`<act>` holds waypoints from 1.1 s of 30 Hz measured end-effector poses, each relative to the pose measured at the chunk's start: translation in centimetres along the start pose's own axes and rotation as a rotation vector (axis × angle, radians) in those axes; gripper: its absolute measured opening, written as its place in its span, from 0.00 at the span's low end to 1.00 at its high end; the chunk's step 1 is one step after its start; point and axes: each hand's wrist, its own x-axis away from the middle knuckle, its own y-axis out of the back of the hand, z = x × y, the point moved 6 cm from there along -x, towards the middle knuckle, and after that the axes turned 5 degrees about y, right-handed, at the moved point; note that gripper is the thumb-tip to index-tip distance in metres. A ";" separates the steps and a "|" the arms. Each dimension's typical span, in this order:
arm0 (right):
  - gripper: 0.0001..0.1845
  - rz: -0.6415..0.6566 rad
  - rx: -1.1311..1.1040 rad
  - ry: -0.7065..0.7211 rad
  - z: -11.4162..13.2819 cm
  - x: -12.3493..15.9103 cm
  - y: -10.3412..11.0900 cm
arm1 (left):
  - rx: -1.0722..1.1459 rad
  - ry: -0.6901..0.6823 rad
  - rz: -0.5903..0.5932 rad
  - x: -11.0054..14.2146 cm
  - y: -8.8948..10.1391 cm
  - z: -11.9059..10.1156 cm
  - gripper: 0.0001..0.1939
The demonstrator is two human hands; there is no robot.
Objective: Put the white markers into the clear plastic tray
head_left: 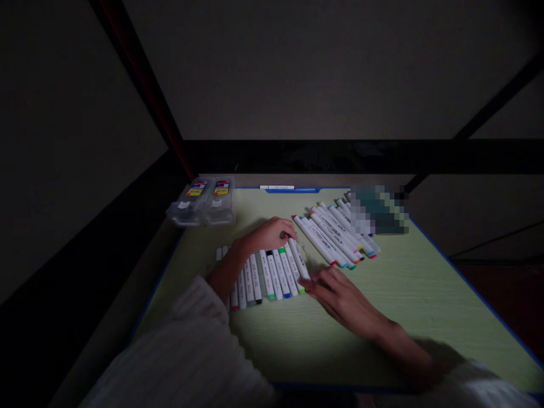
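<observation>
Pinching 1 marker (299, 258) at its 2 ends, left hand (275, 233) and right hand (342, 297) hold a likely light, stiff, slick barrel, best gripped mid-length.

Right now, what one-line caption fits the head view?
Left hand and right hand at either end of a white marker, beside more markers on a pale green table.

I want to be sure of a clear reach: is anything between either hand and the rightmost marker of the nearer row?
Nothing visible is: the left hand is at the far end of the rightmost marker, the right hand at its near end. The left forearm crosses the nearer row further left.
</observation>
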 end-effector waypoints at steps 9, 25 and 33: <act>0.16 0.024 -0.009 -0.002 -0.1 0.1 -0.3 | -0.148 -0.037 0.005 0.1 -0.8 -0.2 0.17; 0.16 -0.029 0.027 -0.029 -0.3 0.1 0.5 | -0.106 -0.136 -0.220 0.1 0.8 -1.8 0.15; 0.16 -0.091 0.064 -0.108 -1.2 0.7 1.0 | -0.105 -0.181 -0.318 0.3 1.0 -1.7 0.13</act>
